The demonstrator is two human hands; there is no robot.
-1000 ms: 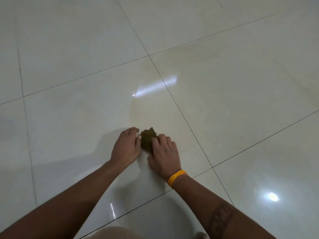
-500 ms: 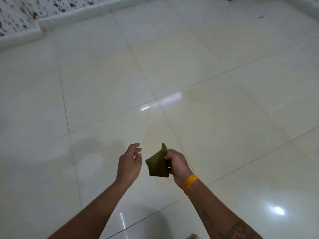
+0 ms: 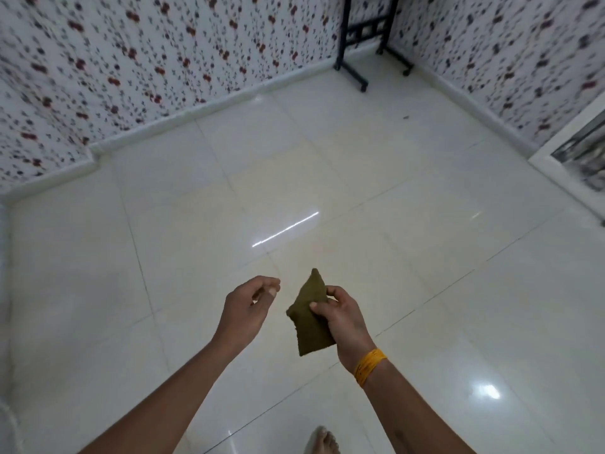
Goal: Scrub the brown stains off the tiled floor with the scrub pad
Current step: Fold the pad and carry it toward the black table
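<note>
Head view looks down over two bare forearms held out above a glossy pale tiled floor (image 3: 425, 290). On the left side, the left hand (image 3: 245, 306) hangs in the air with its back toward the camera, its fingers loosely curled and holding nothing, thumb and forefinger close to each other near the tips. Just beside it, apart by a narrow gap, the single scrub pad (image 3: 309, 319), olive-brown and roughly rectangular, is lifted off the floor and tilted with one corner pointing up. The right hand (image 3: 343, 319) pinches the pad along its right edge, thumb on the near face and fingers curled behind, and a yellow wristband (image 3: 368, 367) circles that wrist. One bare foot (image 3: 322, 440) shows at the bottom edge. A faint yellowish tint spreads across the tiles ahead of the hands, possibly the stains, though glare makes that hard to judge. Two walls covered in floral wallpaper (image 3: 131, 60) bound the floor, one along the left and far side, one on the right, each with a white skirting (image 3: 196, 109) at its foot. One black metal stand (image 3: 366, 37) occupies the far corner, and a white-framed opening (image 3: 576, 158) sits at the right edge; between these the tiles lie open.
</note>
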